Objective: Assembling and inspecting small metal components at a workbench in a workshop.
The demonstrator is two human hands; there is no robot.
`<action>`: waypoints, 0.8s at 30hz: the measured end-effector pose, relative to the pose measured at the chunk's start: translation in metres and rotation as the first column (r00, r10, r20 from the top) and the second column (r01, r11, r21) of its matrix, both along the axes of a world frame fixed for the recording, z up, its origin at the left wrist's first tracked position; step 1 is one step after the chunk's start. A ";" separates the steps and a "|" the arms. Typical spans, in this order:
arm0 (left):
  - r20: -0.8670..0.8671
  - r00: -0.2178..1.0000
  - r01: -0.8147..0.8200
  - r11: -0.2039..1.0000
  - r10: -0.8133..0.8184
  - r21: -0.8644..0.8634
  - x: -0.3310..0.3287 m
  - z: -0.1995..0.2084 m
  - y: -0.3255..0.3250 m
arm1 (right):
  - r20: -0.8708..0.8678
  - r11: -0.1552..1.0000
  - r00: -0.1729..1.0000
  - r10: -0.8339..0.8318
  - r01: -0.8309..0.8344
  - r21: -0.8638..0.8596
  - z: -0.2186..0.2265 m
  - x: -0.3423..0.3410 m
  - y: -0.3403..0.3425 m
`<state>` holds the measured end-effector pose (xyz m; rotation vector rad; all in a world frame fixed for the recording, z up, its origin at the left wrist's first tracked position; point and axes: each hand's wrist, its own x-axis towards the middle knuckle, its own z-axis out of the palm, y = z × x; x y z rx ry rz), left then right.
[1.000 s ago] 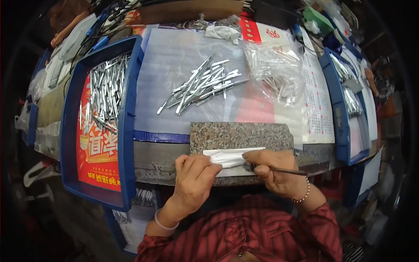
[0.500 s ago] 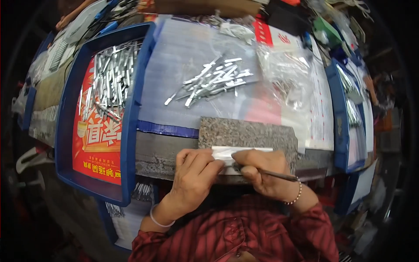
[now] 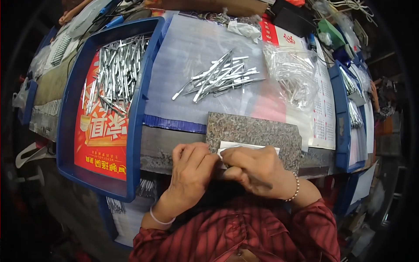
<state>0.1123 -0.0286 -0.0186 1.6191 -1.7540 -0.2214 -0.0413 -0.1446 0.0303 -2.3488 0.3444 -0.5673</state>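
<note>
My left hand (image 3: 190,174) is closed, its fingers curled at the front left corner of a speckled granite slab (image 3: 257,129). Close beside it, my right hand (image 3: 261,171) bends over a folded white sheet (image 3: 251,145) on the slab, thumb and fingers pinched together. The fingertips of both hands nearly meet, and whatever they hold is hidden behind them. Beyond the slab, a loose pile of slim, shiny metal pieces (image 3: 218,77), shaped like tweezers, lies on a plastic-covered sheet (image 3: 174,56).
At left stands a blue tray (image 3: 136,144) holding many similar metal pieces (image 3: 120,65) over a red printed sheet (image 3: 102,150). Clear plastic bags (image 3: 291,72) lie right of the pile. Another blue tray (image 3: 338,113) stands at the far right.
The slender dark tool that stuck out of my right hand no longer shows. My right hand has moved left, closer to my left hand, and turned its fingers inward. The view has shifted slightly.
</note>
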 end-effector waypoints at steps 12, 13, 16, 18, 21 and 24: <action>0.020 1.000 -0.009 1.000 0.010 -0.024 -0.002 -0.002 -0.002 | 0.141 0.961 0.958 -0.250 0.228 0.157 0.036 -0.046 0.000; 0.020 1.000 -0.006 1.000 0.007 -0.023 -0.003 -0.002 -0.003 | 0.151 0.967 0.961 -0.231 0.210 0.145 0.042 -0.046 0.002; 0.022 1.000 -0.013 1.000 0.013 -0.013 -0.003 -0.001 -0.001 | 0.259 0.988 0.958 -0.125 0.095 0.125 0.039 -0.046 0.003; 0.003 1.000 -0.004 1.000 0.004 -0.002 -0.003 0.001 -0.002 | 0.383 0.997 0.923 -0.034 0.058 -0.051 0.031 -0.035 -0.001; -0.001 1.000 0.010 1.000 -0.010 0.001 -0.003 0.004 -0.004 | 0.182 1.000 0.983 -0.005 0.007 -0.010 0.035 -0.023 0.002; 0.016 1.000 0.002 1.000 -0.002 0.005 -0.001 0.001 -0.003 | 0.167 1.000 0.986 -0.021 0.021 0.003 0.023 -0.020 0.004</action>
